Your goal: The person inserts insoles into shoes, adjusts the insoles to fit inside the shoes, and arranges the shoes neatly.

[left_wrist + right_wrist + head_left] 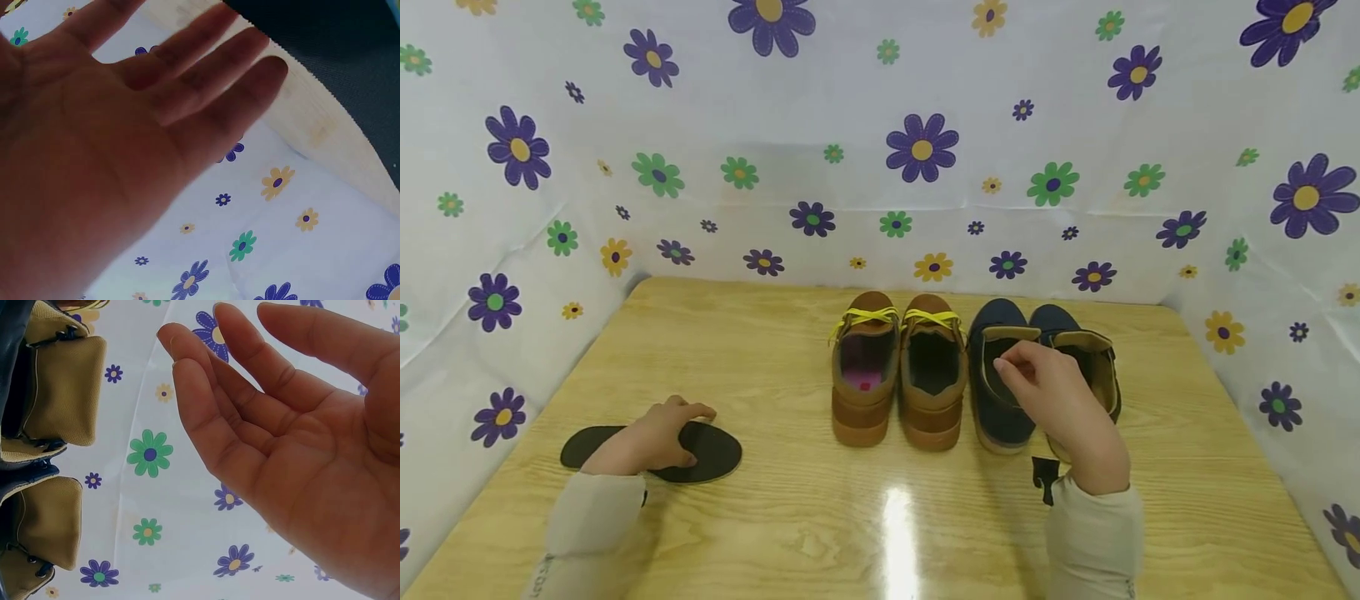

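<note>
In the head view, my left hand (655,433) is over a black shoe insole (721,454) lying flat at the table's left, thumb and fingers spread across it. The left wrist view shows straight fingers (219,119) close to the insole's edge (337,50). My right hand (1048,379) hovers above a pair of navy shoes, overlapping the left navy shoe (1009,429) and part of the right navy shoe (1054,317). Its fingers (231,419) are loosely bent with nothing between them in the right wrist view. Beige tongues (69,390) of these shoes show there.
Left of the navy shoes stand a brown shoe (859,417) with yellow laces and a pink lining, and its mate (931,417) with a dark inside. A small black piece (1043,471) shows beside the right wrist. Flower-printed cloth (850,100) surrounds the wooden table (775,517).
</note>
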Tool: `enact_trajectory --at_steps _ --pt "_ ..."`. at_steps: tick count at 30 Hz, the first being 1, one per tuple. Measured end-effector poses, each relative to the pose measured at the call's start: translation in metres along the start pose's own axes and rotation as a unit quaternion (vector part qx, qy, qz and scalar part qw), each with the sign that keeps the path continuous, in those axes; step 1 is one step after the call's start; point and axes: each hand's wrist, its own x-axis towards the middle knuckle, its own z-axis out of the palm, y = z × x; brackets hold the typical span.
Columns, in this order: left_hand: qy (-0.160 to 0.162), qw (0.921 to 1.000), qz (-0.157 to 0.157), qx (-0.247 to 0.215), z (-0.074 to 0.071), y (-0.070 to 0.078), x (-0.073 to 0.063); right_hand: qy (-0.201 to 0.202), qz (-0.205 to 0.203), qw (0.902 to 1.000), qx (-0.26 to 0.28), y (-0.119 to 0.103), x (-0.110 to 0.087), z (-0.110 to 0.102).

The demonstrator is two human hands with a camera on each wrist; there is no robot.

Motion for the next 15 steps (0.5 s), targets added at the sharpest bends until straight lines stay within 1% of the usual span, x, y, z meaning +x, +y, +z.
enact_trajectory --at_steps 3,5,11,15 --pt "0.009 0.9999 -0.003 0.011 0.0003 0.0029 0.0011 -0.004 0.002 1.0000 0.003 -0.0001 -0.0004 -0.0012" --pt "0.014 0.9997 0.001 0.021 0.0003 0.0038 0.0014 -0.002 0.002 1.0000 0.003 0.0004 -0.0005 -0.0012" --pt "0.020 0.9996 0.007 0.021 0.0028 0.0034 -0.0001 0.010 -0.002 1.0000 0.000 0.0031 -0.0004 -0.0005" --pt "0.036 0.9988 0.015 0.031 0.0036 0.0043 0.0010 0.014 -0.003 0.9999 -0.001 0.0051 -0.0010 -0.0011"
